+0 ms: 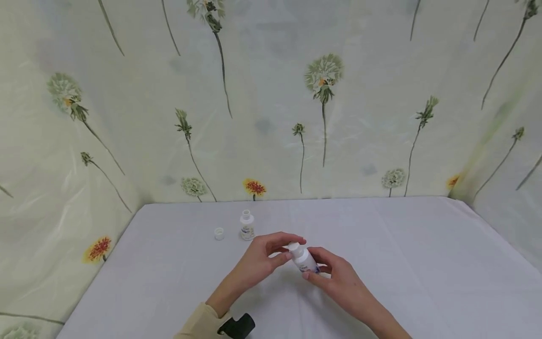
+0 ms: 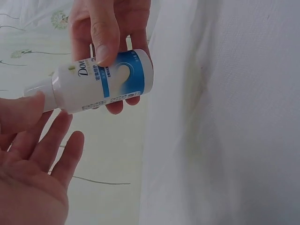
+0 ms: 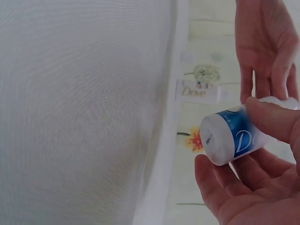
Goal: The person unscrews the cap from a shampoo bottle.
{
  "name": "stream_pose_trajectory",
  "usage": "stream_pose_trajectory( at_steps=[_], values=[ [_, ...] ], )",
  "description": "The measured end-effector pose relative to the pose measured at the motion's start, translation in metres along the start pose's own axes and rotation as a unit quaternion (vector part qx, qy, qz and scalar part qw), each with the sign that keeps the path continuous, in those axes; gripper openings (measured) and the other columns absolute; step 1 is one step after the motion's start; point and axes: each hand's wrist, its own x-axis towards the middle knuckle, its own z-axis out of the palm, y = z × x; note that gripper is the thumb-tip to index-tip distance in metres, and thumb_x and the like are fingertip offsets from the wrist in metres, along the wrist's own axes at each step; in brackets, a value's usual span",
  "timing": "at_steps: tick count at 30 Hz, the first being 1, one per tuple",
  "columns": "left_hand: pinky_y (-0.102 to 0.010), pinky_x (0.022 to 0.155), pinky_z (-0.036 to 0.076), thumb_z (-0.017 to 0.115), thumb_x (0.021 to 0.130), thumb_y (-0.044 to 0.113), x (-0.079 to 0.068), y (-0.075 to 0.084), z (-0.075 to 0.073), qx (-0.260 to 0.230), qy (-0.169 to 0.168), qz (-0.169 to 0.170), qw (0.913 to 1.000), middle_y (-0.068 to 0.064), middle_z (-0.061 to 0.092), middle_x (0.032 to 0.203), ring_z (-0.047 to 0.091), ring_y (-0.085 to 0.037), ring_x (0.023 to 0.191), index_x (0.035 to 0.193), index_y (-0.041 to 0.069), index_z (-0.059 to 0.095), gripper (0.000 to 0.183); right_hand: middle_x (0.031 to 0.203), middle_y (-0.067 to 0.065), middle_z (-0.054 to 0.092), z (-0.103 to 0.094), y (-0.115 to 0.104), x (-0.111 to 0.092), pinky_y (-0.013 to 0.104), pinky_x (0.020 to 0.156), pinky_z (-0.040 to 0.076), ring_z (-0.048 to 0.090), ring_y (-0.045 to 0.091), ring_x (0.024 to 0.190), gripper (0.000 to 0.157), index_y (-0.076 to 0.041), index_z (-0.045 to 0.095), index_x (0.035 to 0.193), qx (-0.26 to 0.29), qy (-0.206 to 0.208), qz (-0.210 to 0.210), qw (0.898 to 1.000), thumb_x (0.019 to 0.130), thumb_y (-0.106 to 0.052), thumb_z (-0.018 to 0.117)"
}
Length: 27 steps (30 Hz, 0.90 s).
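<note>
A small white Dove bottle [image 1: 306, 263] with a blue label band is held tilted above the table, its capped end toward the left. My right hand [image 1: 340, 280] grips the body, thumb on one side and fingers behind. At the other end, my left hand [image 1: 261, 263] pinches the white cap [image 1: 295, 248] between thumb and fingers. In the left wrist view the right thumb presses on the label of the bottle [image 2: 124, 77]. The right wrist view shows the flat base of the bottle [image 3: 218, 143].
Behind the left hand, a second white Dove bottle [image 1: 247, 229] stands upright with its neck uncapped. A loose white cap [image 1: 219, 233] lies to its left. A white cloth covers the table [image 1: 402, 263], and a flower-printed sheet [image 1: 271, 150] hangs along the back and sides.
</note>
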Motion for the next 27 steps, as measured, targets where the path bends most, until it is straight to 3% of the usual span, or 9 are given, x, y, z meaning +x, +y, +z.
stream_pose_trajectory(
  at_steps=[13, 20, 27],
  values=[
    [-0.032, 0.088, 0.051, 0.073, 0.09, 0.01, -0.0012, -0.0002, 0.0001, 0.027, 0.048, -0.029, 0.9981, 0.009, 0.069, 0.11, 0.061, -0.01, 0.104, 0.116, 0.018, 0.071, 0.028, 0.121, 0.0, 0.065, 0.0001, -0.0008, -0.0001, 0.047, 0.095, 0.048, 0.06, 0.02, 0.111, 0.04, -0.016, 0.063, 0.126, -0.001, -0.002, -0.015, 1.0, 0.088, -0.019, 0.076],
    [-0.034, 0.083, 0.051, 0.078, 0.086, 0.018, -0.0014, 0.0, 0.0, 0.028, 0.072, -0.045, 0.996, 0.009, 0.071, 0.104, 0.062, -0.024, 0.1, 0.109, 0.018, 0.073, 0.024, 0.118, -0.005, 0.065, 0.0005, -0.0003, 0.0001, 0.043, 0.094, 0.049, 0.06, 0.016, 0.11, 0.041, -0.022, 0.064, 0.124, -0.015, 0.009, 0.0, 1.0, 0.086, -0.017, 0.077],
    [-0.037, 0.08, 0.051, 0.082, 0.081, 0.022, -0.0013, 0.0001, -0.0001, 0.046, 0.094, -0.063, 0.9925, 0.012, 0.072, 0.096, 0.063, -0.027, 0.098, 0.103, 0.02, 0.075, 0.023, 0.119, -0.004, 0.065, 0.0001, 0.0019, -0.0021, 0.043, 0.093, 0.049, 0.06, 0.017, 0.111, 0.04, -0.02, 0.061, 0.126, -0.035, 0.005, -0.04, 0.999, 0.089, -0.019, 0.074]
  ],
)
